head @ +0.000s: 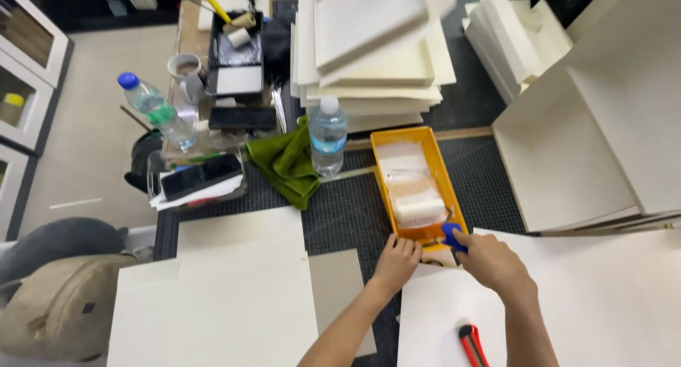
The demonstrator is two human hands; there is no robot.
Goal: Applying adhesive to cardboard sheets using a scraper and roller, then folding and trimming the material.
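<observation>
Right now, at the near end of the tray:
Right hand: the right hand is closed around the blue plastic handle of a paint roller, whose white foam sleeve lies in the tray.
Left hand: the left hand is curled, fingers together, against the near lip of the long orange plastic paint tray; whether it grips or only steadies the lip I cannot tell.
Tray position: it sits on the dark mesh mat, just beside the clear plastic water bottle with a white cap and the crumpled green cloth.
Doing it well: judging from the grip, holding the tray lip firm while the roller moves keeps the tray from sliding; light, even strokes should spare the white boards below.
Tray axis: its long axis runs away from the person, leaning slightly left at the far end.
Roller axis: the sleeve lies crosswise to the tray, handle pointing back toward the person.
Nearby: a red utility knife lies on the white board between the forearms.
</observation>
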